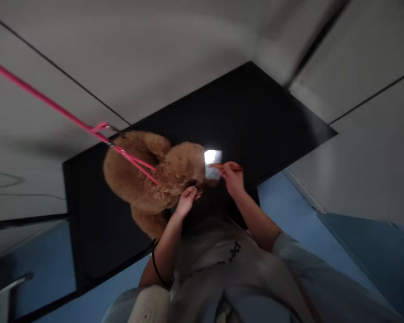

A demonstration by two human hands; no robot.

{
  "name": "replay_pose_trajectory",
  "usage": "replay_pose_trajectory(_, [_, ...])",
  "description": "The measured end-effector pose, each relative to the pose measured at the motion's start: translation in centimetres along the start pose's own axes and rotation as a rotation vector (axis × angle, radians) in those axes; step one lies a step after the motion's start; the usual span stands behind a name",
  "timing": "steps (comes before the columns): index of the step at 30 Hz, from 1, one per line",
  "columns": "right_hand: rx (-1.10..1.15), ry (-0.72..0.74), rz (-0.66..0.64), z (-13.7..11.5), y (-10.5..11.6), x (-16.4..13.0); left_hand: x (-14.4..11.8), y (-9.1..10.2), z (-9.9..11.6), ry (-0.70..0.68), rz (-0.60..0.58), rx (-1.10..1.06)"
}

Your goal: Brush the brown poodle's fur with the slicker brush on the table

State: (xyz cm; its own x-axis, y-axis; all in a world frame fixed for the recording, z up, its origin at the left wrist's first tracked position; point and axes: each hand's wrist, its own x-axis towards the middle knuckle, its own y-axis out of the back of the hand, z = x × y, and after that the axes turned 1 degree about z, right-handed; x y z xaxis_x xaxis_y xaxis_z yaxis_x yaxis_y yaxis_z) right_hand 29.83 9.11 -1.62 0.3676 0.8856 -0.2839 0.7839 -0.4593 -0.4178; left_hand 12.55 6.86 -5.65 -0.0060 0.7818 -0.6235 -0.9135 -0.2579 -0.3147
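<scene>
At frame centre, on the black table (97, 233), a brown curly dog (144, 175) tethered by a pink leash (54, 105) is cupped at the muzzle by the left hand (187, 198), while an orange-handled comb (226, 167) is pinched in the right hand (233, 178).

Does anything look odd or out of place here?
Nothing stands out. A fluffy brown dog sits on the black table, clipped to a taut pink leash. The left hand steadies its head; the right hand holds a brush.

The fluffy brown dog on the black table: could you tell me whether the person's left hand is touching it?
Touching. The head view shows the left hand pressed into the fluffy brown dog's fur near its head.
</scene>
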Motion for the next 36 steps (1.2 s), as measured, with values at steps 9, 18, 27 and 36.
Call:
replay_pose_trajectory(9, [-0.070,-0.027,-0.327,-0.4,-4.8,-1.1,-6.6,2.8,6.7,-0.959,0.491,0.094])
replay_pose_trajectory(18, [-0.112,-0.019,-0.312,-0.1,-5.1,-1.7,-3.2,2.4,9.3,-0.776,0.249,0.027])
replay_pose_trajectory(27, [-0.312,0.366,-0.442,-1.4,-7.9,-5.5,-5.6,3.5,5.2,-0.606,0.050,-0.054])
replay_pose_trajectory(36, [-0.379,0.422,-0.728,-2.9,-9.9,-11.3,-6.4,1.8,0.3,-0.353,0.081,-0.402])
